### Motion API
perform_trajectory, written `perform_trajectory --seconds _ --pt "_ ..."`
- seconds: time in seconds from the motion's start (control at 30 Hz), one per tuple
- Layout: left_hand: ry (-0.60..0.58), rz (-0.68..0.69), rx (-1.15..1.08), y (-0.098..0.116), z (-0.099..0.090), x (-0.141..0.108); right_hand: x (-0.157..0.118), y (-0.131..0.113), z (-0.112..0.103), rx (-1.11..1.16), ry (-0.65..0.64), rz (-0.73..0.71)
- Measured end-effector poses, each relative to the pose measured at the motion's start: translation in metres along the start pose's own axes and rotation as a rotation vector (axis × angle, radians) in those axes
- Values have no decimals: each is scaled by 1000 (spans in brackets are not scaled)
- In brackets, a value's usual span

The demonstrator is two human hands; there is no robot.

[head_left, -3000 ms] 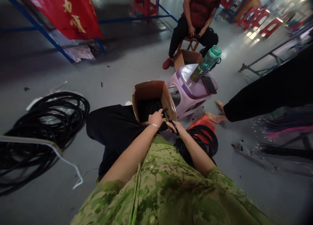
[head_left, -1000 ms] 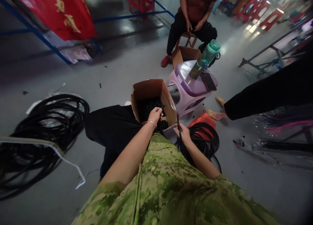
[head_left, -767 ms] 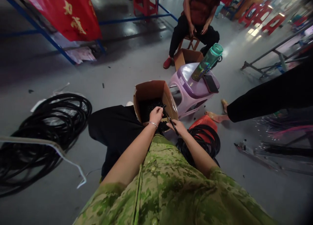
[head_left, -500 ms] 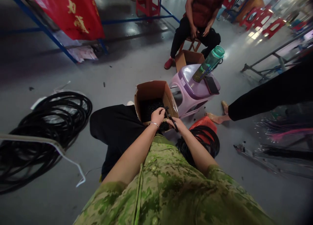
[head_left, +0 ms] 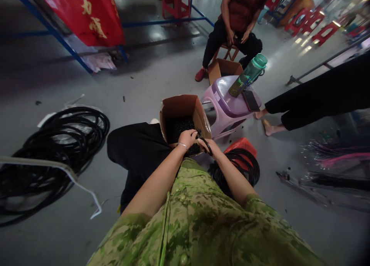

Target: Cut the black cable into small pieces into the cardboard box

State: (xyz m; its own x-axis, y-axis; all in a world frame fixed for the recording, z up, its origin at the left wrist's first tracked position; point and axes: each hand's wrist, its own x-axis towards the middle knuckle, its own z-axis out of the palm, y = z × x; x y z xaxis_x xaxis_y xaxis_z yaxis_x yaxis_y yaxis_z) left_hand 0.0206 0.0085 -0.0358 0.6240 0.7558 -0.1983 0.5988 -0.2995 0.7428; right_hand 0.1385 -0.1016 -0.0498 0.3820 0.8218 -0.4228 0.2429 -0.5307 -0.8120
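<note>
My right hand is closed around a black cutter-like tool with a curved handle. The tool's front end reaches up and left to the fingertips of my left hand. These left fingers are pinched together; whatever they hold is too small and dark to make out. Both hands are over the near edge of an open cardboard box. Small black pieces fill its bottom, and more lie by the near flap under my wrists.
A purple stool carries a green bottle and a phone. Black tubing coils lie left; another coil sits on a red bag. A seated person works beyond; someone's legs stand right.
My hands stay nearly in place; the tool in my right hand has turned slightly and its handle looks more spread. The legs on the right have shifted, with both feet now closer together.
</note>
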Motion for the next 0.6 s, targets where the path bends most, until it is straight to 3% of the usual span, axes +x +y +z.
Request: perform_trajectory --seconds 0.2,0.43,0.6 --pt "-19 -48 9 -3 -3 2 -7 8 9 -265 98 -19" --pt "-28 -198 -113 -8 9 5 -14 21 21 -297 182 -88" --pt "-32 -236 -74 -4 9 3 -14 29 23 -339 211 -94"
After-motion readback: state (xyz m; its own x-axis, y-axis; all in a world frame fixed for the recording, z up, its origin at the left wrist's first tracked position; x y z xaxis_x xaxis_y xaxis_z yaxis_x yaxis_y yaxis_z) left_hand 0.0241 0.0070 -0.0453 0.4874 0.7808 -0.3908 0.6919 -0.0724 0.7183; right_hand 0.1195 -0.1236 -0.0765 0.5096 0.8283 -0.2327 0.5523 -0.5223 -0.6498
